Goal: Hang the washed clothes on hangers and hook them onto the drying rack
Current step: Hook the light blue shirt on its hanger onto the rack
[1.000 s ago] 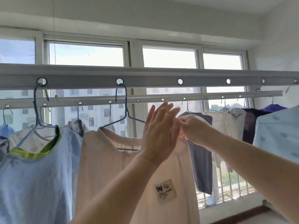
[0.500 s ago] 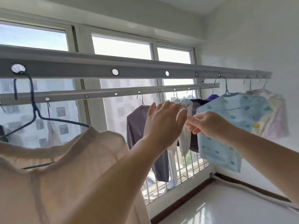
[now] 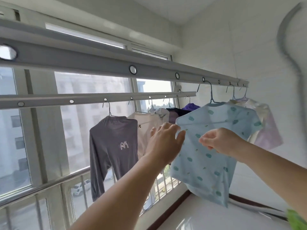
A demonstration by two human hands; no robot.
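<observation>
The drying rack has a near rail [image 3: 99, 63] with round holes and a thinner far rail [image 3: 83, 98] by the window. A light blue patterned shirt [image 3: 207, 163] hangs from the near rail on a blue hanger [image 3: 211, 95]. My left hand [image 3: 166, 141] is raised, fingers apart, at the shirt's left sleeve edge, holding nothing. My right hand [image 3: 219, 143] is in front of the shirt's chest with its fingertips pinched together. Whether they pinch cloth I cannot tell.
On the far rail hang a grey long-sleeved garment [image 3: 113, 135], a white one [image 3: 146, 123] and dark and purple ones [image 3: 191, 107]. A pale lilac garment [image 3: 265, 135] hangs behind the blue shirt. A metal window railing [image 3: 49, 183] runs below. The white wall is close on the right.
My view has swung right, away from the cream shirt, along the rack to the blue shirt. My hands, which were touching, have come apart and now sit in front of the blue shirt.
</observation>
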